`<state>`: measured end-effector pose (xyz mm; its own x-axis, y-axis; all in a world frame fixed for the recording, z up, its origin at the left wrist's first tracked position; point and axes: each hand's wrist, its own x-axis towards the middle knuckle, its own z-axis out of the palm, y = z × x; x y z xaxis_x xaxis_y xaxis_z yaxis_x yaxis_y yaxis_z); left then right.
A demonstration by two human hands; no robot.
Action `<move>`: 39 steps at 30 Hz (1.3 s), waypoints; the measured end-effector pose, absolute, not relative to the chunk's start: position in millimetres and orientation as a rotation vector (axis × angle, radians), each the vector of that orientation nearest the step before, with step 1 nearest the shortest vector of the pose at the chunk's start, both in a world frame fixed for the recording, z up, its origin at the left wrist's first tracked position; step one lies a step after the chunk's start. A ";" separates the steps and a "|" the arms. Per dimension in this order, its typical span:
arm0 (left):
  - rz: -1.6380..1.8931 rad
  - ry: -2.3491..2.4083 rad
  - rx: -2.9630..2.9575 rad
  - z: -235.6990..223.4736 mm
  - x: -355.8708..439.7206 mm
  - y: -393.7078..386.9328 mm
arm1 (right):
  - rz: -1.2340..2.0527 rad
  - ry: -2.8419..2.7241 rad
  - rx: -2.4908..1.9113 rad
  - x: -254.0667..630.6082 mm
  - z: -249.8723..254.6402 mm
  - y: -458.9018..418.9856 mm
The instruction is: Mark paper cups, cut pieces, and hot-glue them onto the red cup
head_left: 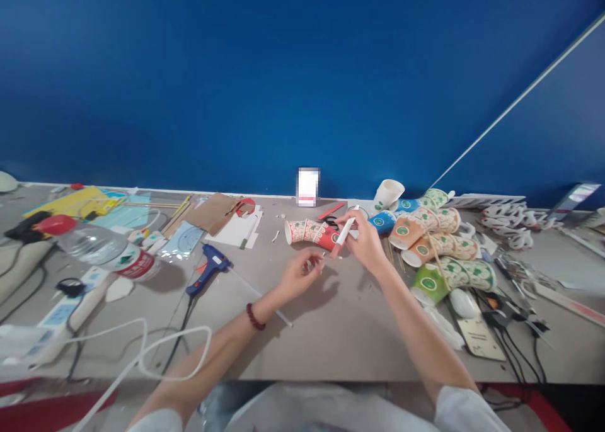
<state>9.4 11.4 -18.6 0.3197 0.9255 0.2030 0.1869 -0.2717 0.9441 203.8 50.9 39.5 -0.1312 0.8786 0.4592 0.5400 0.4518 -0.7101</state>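
Strip (346,230) is pinched by the right hand (363,238) mid-frame, best kept steady; whether the left hand (301,273) is empty cannot be told.

Grey tabletop (331,344) bears blue glue gun (208,271); plastic bottle (106,245) left of gun, paper cups (428,250) well to its right.

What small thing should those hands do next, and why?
Perhaps bring the left hand up to steady the red paper cups: it looks empty and is close by, the cups lie on their side, and the right hand is busy holding a white strip near one end of them.
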 end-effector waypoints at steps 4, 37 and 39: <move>1.092 1.068 1.980 -27.9 7.7 13.7 | 0.449 -1.803 -1.411 211.4 7.9 55.2; 1.472 1.225 2.158 -44.3 1.3 15.9 | 0.525 -1.512 -1.219 167.7 -15.8 37.7; 1.399 1.285 2.095 -45.8 1.3 16.6 | 0.655 -1.477 -1.237 173.0 -31.3 44.6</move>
<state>1.3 16.6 -45.8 0.1198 0.8095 0.5748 0.5045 -0.5482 0.6670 173.0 44.6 -31.3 0.0874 0.9265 0.3661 0.3512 0.3152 -0.8816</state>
